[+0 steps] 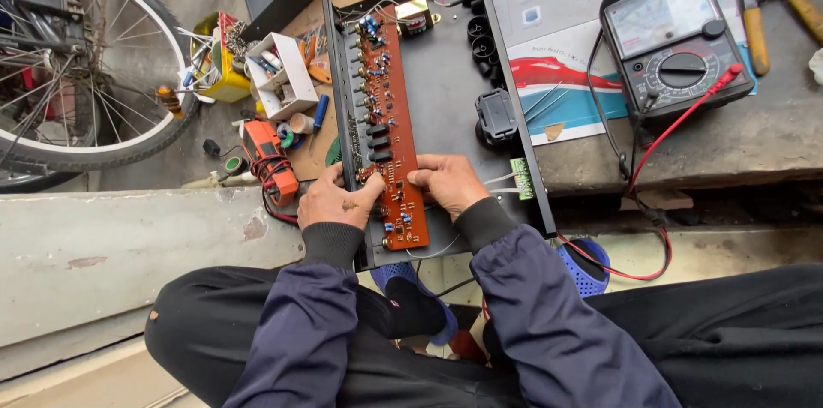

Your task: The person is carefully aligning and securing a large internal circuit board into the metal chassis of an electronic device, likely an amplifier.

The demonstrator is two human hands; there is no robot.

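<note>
Fingers of my left hand (339, 198) and right hand (446, 181) pinch the long reddish-brown circuit board (387, 125), steadying it in the open black metal chassis (446, 91); grey analogue multimeter (673, 39) at two o'clock, probes seemingly idle.

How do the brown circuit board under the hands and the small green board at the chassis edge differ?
The brown circuit board is long and runs along the chassis front; the green board is a small piece at its right edge. The left hand and right hand rest on the brown board; the green board is untouched. The brown board carries many visible parts; the green board's detail is too small to tell. Both sit at the black chassis.
</note>
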